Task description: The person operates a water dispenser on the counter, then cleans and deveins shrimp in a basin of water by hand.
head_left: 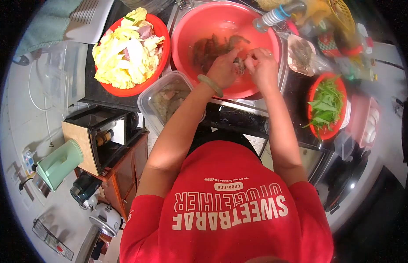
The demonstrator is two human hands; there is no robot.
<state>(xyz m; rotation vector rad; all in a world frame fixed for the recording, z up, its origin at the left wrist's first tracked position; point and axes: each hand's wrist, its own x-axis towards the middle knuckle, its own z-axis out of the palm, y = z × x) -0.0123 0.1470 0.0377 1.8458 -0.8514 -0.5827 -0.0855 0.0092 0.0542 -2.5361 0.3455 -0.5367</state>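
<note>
Over a large pink basin (186,33), my two hands come together at a greyish shrimp (239,67). My left hand (225,70), with a pale bangle at the wrist, is closed around the shrimp from the left. The fingers of my right hand (264,68) are pinched on it from the right; their tips partly cover it. Several dark, unpeeled shrimps (208,50) lie in the basin just beyond my left hand. A clear plastic container (147,103) beside my left forearm holds pale, greyish shrimps, partly hidden by the arm.
A red basin (165,33) of cabbage leaves stands at the left. On the right are a tray (300,55) with greyish contents, a red basket (343,90) of green leaves, and a bottle (278,16) leaning over the basin's rim. The metal sink edge (239,105) runs along the front.
</note>
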